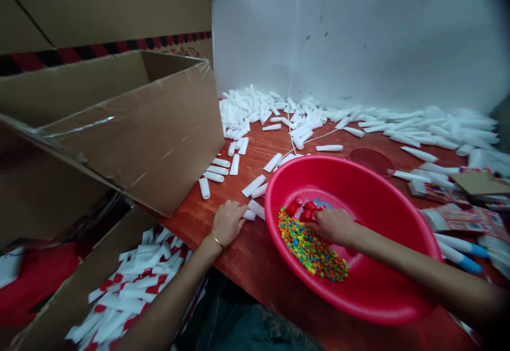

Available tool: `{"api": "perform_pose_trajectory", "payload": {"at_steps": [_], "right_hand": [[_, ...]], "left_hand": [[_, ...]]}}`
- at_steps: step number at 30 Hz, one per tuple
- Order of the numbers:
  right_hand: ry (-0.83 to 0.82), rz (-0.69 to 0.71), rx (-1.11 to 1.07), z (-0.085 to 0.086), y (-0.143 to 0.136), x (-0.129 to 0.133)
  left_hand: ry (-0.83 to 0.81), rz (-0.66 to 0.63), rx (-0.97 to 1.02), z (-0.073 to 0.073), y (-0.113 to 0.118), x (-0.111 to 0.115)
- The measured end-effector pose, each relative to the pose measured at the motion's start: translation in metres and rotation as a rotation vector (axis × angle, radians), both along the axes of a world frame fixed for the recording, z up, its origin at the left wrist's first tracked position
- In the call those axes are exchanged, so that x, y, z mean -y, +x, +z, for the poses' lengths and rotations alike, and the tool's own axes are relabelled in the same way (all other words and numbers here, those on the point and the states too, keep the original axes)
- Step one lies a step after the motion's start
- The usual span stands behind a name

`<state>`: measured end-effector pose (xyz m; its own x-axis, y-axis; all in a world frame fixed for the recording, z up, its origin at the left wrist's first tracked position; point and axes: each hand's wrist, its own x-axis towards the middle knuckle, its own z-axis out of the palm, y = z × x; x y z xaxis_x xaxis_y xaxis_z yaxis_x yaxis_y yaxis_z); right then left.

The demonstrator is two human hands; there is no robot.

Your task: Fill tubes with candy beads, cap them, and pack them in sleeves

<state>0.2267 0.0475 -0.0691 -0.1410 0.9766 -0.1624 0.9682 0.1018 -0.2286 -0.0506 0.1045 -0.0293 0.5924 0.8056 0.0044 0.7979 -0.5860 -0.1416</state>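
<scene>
Here; smooth white tube [249,215]; left hand [230,221] touching it; right hand [333,226] by red caps [308,212]; grips unclear

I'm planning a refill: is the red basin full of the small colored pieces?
Only partly full: the small colored pieces lie to one side of the red basin, leaving part of its bottom bare.

- Basin [382,292]: pinkish red
- Pellets [313,247]: yellow, green, orange, blue
- Loose tubes [329,148]: white
- Bench [249,258]: reddish brown
- Box [147,133]: brown
- Printed band [99,50]: red-and-black
- Bracelet [216,241]: gold
</scene>
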Motion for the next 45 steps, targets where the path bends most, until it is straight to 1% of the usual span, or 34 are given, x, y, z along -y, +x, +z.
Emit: {"api": "perform_pose_trajectory", "payload": {"at_steps": [3, 6, 8, 12, 15, 18, 20, 23, 26, 28, 30, 32, 34, 35, 37, 39, 40, 42, 45], "right_hand": [[-0.024, 0.056, 0.034, -0.004, -0.004, -0.002], [-0.008, 0.094, 0.050, 0.000, -0.004, 0.000], [-0.038, 0.102, 0.069, 0.004, 0.000, 0.002], [-0.184, 0.153, 0.029, 0.006, 0.014, 0.005], [-0.196, 0.131, -0.022, -0.001, 0.023, 0.008], [-0.186, 0.075, -0.040, -0.007, 0.027, 0.011], [-0.188, 0.064, -0.050, -0.008, 0.026, 0.011], [-0.163, 0.100, -0.087, -0.004, 0.020, 0.012], [-0.078, 0.190, -0.104, 0.000, 0.007, 0.013], [-0.036, 0.255, -0.115, 0.001, -0.002, 0.013], [-0.029, 0.303, -0.145, 0.001, -0.010, 0.012], [-0.045, 0.331, -0.202, 0.001, -0.015, 0.012], [-0.072, 0.349, -0.277, 0.002, -0.017, 0.011], [-0.108, 0.329, -0.341, 0.002, -0.016, 0.010], [-0.213, 0.232, -0.533, 0.003, -0.013, 0.010], [-0.308, 0.130, -0.793, 0.007, -0.007, 0.009], [-0.335, 0.102, -0.926, 0.010, -0.005, 0.009], [-0.347, 0.094, -1.123, 0.018, 0.001, 0.010], [-0.320, 0.063, -1.266, 0.035, 0.007, 0.015]], "left_hand": [[-0.009, 0.085, 0.084, -0.005, -0.006, 0.011], [-0.025, 0.142, 0.193, -0.014, -0.011, 0.020], [-0.034, 0.155, 0.239, -0.023, -0.012, 0.024], [0.036, 0.210, 0.255, -0.040, -0.010, 0.031], [0.094, 0.226, 0.235, -0.048, -0.007, 0.034], [0.102, 0.213, 0.235, -0.051, -0.007, 0.033], [0.103, 0.213, 0.235, -0.051, -0.007, 0.033], [0.106, 0.225, 0.232, -0.050, -0.007, 0.034], [0.098, 0.238, 0.249, -0.048, -0.006, 0.034], [0.059, 0.234, 0.273, -0.045, -0.007, 0.033], [-0.008, 0.224, 0.333, -0.039, -0.008, 0.030], [-0.081, 0.220, 0.440, -0.030, -0.010, 0.029], [-0.139, 0.211, 0.567, -0.019, -0.009, 0.030], [-0.162, 0.196, 0.621, -0.012, -0.007, 0.032], [-0.194, 0.142, 0.691, 0.004, -0.001, 0.038], [-0.198, 0.068, 0.714, 0.021, 0.009, 0.046], [-0.190, 0.026, 0.715, 0.029, 0.015, 0.049], [-0.162, -0.056, 0.698, 0.044, 0.028, 0.054], [-0.159, -0.152, 0.646, 0.057, 0.046, 0.056]]}}
